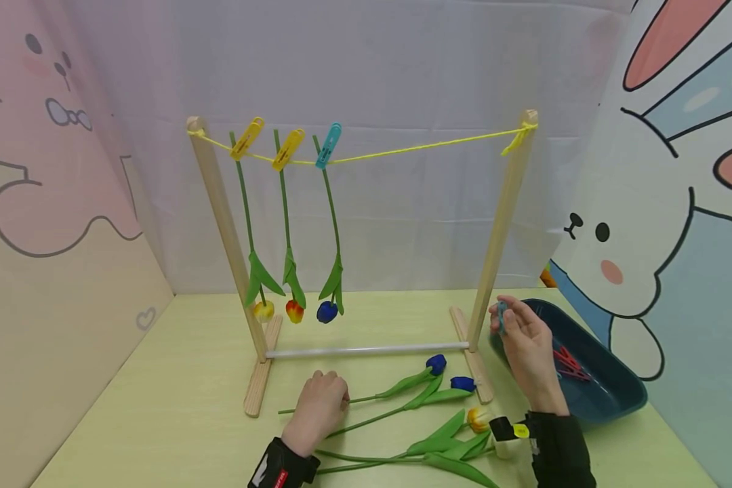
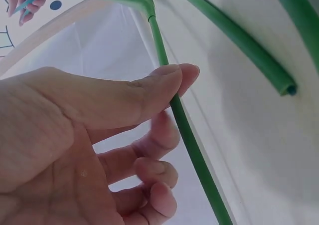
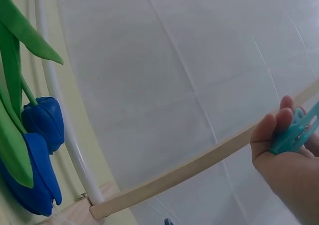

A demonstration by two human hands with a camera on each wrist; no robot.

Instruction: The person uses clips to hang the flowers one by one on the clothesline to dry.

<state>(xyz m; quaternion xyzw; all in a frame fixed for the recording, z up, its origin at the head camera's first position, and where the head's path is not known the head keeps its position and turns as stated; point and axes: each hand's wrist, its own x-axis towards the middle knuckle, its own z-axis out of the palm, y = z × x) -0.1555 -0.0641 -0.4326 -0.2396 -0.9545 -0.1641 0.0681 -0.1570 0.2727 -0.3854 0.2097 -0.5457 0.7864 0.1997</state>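
Note:
My left hand [image 1: 318,410], low over the table, pinches the green stem [image 2: 192,140] of a blue tulip [image 1: 436,364] between thumb and forefinger; the other fingers curl loosely beside it. At the right, above the basin's near-left rim, my right hand [image 1: 527,346] holds a light blue clothespin [image 3: 291,137] in its fingers. A yellow line [image 1: 415,147] carries three tulips hung upside down: a yellow one [image 1: 263,311], a red-orange one [image 1: 295,311] and a blue one [image 1: 327,312]. Two yellow clothespins [image 1: 289,150] and a blue-green one [image 1: 328,146] clip their stems.
A second blue tulip [image 1: 462,384] and several others, one with a yellow-orange bloom [image 1: 479,419], lie in front. Wooden posts [image 1: 503,230] and a white rod [image 1: 366,350] form the stand. The dark teal basin [image 1: 616,400] contains red clothespins [image 1: 570,364].

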